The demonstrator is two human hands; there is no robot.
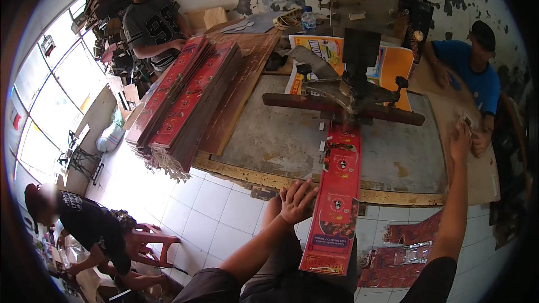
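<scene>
— Hands first: where are they?
— My left hand (296, 201) rests with fingers spread, gripping nothing, against the near left edge of the long red printed sheet (337, 202). My right hand (460, 141) reaches far right, loose, empty as far as I can tell.
— And the sheet?
— It overhangs the surface (269, 140) toward me, its far end under the dark press bar (342, 109). Stacked red sheets (185, 95) lie far left.
</scene>
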